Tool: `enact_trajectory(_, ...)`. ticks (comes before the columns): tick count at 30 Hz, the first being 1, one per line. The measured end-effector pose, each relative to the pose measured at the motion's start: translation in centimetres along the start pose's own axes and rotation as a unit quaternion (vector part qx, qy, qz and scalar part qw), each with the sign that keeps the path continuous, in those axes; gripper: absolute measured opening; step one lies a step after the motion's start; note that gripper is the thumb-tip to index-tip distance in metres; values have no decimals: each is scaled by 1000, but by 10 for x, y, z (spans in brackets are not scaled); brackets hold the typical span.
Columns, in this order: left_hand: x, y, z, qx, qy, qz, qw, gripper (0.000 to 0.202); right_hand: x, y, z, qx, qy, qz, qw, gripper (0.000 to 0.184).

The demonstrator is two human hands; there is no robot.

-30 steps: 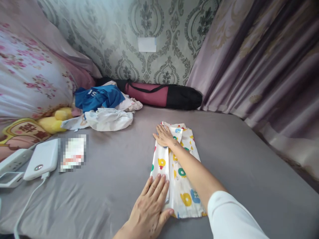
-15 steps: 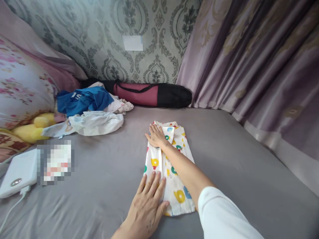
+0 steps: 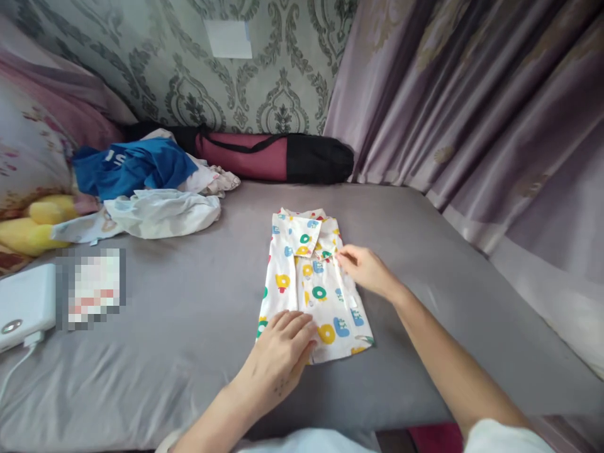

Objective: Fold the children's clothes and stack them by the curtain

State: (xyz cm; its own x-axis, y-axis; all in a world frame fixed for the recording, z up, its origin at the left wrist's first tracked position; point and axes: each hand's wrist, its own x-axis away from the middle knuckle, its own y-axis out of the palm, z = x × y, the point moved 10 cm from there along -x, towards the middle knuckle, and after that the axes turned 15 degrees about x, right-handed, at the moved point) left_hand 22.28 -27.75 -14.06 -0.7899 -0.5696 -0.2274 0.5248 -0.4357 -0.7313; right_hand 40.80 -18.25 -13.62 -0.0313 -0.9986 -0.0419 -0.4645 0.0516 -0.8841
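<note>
A small white shirt (image 3: pixel 309 277) with coloured ring prints lies folded lengthwise on the grey bed sheet (image 3: pixel 198 327), collar toward the wall. My left hand (image 3: pixel 283 355) rests on the shirt's near left corner, fingers curled together over the hem. My right hand (image 3: pixel 365 270) is at the shirt's right edge, below the collar, with fingertips pinched on the fabric there.
A heap of clothes, blue (image 3: pixel 132 167) and white (image 3: pixel 160 214), lies at the back left beside a yellow plush toy (image 3: pixel 28 223) and floral pillow (image 3: pixel 28 157). A maroon and black roll bag (image 3: pixel 274 157) lies along the wall. A white power bank (image 3: pixel 21 305) sits left. Curtains (image 3: pixel 472 113) hang right.
My right hand left the collar's left side and moved to the shirt's right edge, now pinching it. My left hand went from lying flat to curled on the hem. The view shifted right.
</note>
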Motion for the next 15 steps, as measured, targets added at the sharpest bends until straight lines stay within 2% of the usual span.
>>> enact_trajectory(3,-13,10,11,7,-10,-67,998,21,64,10,2,70,47,-30,996,19)
enact_trajectory(7,-37,1,8,-55,-64,-95,992,26,118,29,-2,129,66,-8,989,20)
enact_trajectory(11,-83,-11,-1,-110,-90,-68,988,25,135,43,1,171,95,10,981,18)
enact_trajectory(15,-141,4,-24,-148,-99,-71,981,17,134,43,0,206,100,20,973,15)
